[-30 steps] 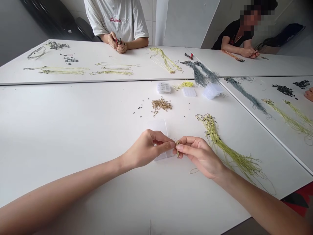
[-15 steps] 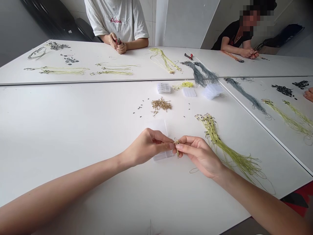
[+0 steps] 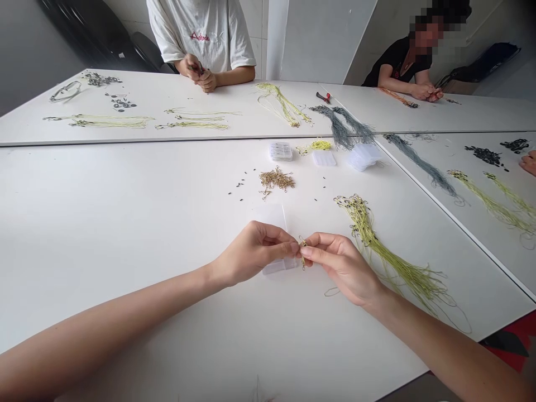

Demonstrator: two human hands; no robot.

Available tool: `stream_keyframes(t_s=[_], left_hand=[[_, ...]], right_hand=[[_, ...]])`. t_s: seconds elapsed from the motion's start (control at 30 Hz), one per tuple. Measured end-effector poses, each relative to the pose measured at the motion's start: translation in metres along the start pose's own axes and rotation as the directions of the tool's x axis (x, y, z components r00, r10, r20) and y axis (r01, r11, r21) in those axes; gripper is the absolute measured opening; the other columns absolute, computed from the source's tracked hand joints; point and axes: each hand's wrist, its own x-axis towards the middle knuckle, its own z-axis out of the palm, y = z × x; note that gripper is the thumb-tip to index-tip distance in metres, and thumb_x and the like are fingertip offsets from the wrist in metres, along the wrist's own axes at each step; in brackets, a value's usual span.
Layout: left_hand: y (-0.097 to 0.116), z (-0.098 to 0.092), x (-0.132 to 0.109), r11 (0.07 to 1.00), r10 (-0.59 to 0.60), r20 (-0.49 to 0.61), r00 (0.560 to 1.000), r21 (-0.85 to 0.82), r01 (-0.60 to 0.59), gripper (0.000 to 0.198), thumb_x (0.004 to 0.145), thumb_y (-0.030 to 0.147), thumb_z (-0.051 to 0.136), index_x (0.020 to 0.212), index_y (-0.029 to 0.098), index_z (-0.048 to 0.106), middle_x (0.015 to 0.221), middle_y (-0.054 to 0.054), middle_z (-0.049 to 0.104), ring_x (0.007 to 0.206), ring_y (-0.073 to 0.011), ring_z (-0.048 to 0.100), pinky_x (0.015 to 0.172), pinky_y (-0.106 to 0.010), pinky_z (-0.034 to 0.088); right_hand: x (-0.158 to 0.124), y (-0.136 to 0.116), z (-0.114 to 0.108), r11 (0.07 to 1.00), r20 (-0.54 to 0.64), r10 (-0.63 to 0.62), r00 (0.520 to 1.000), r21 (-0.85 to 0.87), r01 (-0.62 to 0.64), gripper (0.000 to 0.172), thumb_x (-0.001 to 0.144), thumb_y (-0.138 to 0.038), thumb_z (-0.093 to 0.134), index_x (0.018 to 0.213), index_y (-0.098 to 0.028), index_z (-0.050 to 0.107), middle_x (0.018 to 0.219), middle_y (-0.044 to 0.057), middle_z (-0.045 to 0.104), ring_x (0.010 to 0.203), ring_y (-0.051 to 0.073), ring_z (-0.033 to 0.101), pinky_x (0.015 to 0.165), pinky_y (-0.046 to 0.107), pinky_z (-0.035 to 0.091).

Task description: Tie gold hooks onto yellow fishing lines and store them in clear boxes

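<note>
In front of me, my left hand (image 3: 257,254) and my right hand (image 3: 341,262) meet fingertip to fingertip, both closed in a pinch. Between them is a small wound bundle of yellow-green fishing line (image 3: 304,262) with thin metal wire ends above and below; the fingers cover part of it. Under my hands an open clear plastic box (image 3: 270,215) lies on the white table (image 3: 125,223), partly hidden. Beyond it is a pile of gold metal clips (image 3: 276,180). To the right of my right hand rests a long bunch of yellow-green lines with dark hook-like ends (image 3: 387,254).
Behind the gold pile stand closed clear boxes (image 3: 280,151), a flat clear case (image 3: 324,158) and stacked clear pieces (image 3: 363,156). Grey line bundles (image 3: 339,128) and pliers (image 3: 323,97) lie farther back. Two people work across the table; another person's hand (image 3: 530,162) shows at right.
My hands stay almost in place; my fingers have shifted slightly on the wound line. The hands of the person in the white shirt have moved a little.
</note>
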Motion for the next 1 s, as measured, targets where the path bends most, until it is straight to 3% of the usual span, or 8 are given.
stream_keyframes(t_s=[0.27, 0.6, 0.77, 1.0], left_hand=[[-0.006, 0.004, 0.001, 0.997, 0.079, -0.019, 0.997, -0.024, -0.079, 0.02, 0.088, 0.032, 0.063, 0.089, 0.013, 0.071, 0.091, -0.007, 0.073, 0.091, -0.0212, 0.067, 0.082, -0.032, 0.053], [-0.009, 0.009, 0.001, 0.971, 0.128, -0.023, 0.991, -0.201, -0.13, 0.018, 0.088, 0.028, 0.064, 0.089, 0.01, 0.068, 0.086, -0.008, 0.07, 0.089, -0.0217, 0.066, 0.089, -0.039, 0.052], [-0.011, 0.006, 0.003, 0.955, 0.085, 0.006, 0.996, -0.286, -0.08, 0.015, 0.084, 0.024, 0.069, 0.09, 0.012, 0.062, 0.081, -0.005, 0.068, 0.084, -0.0196, 0.066, 0.088, -0.04, 0.051], [-0.011, 0.007, 0.003, 0.974, 0.072, -0.034, 0.997, -0.214, -0.078, 0.018, 0.083, 0.027, 0.07, 0.085, 0.013, 0.059, 0.084, -0.006, 0.066, 0.087, -0.0198, 0.064, 0.083, -0.036, 0.049]], right_hand=[[0.001, 0.003, 0.0, 0.999, -0.007, -0.006, 1.0, 0.041, 0.007, 0.008, 0.081, -0.026, 0.072, 0.078, -0.018, 0.072, 0.075, 0.002, 0.062, 0.076, 0.015, 0.052, 0.077, 0.031, 0.039], [0.002, 0.005, -0.001, 0.991, 0.019, 0.022, 1.0, 0.129, -0.024, 0.01, 0.082, -0.023, 0.071, 0.075, -0.017, 0.072, 0.07, 0.001, 0.061, 0.073, 0.014, 0.052, 0.076, 0.032, 0.038], [0.001, 0.005, -0.001, 0.989, 0.064, 0.023, 0.998, 0.147, -0.032, 0.009, 0.084, -0.024, 0.068, 0.079, -0.017, 0.072, 0.073, 0.002, 0.061, 0.073, 0.014, 0.051, 0.076, 0.032, 0.038], [-0.002, 0.0, 0.004, 0.996, 0.019, -0.038, 0.999, 0.076, 0.037, 0.01, 0.085, -0.025, 0.066, 0.077, -0.019, 0.069, 0.075, 0.0, 0.055, 0.075, 0.014, 0.047, 0.079, 0.032, 0.035]])
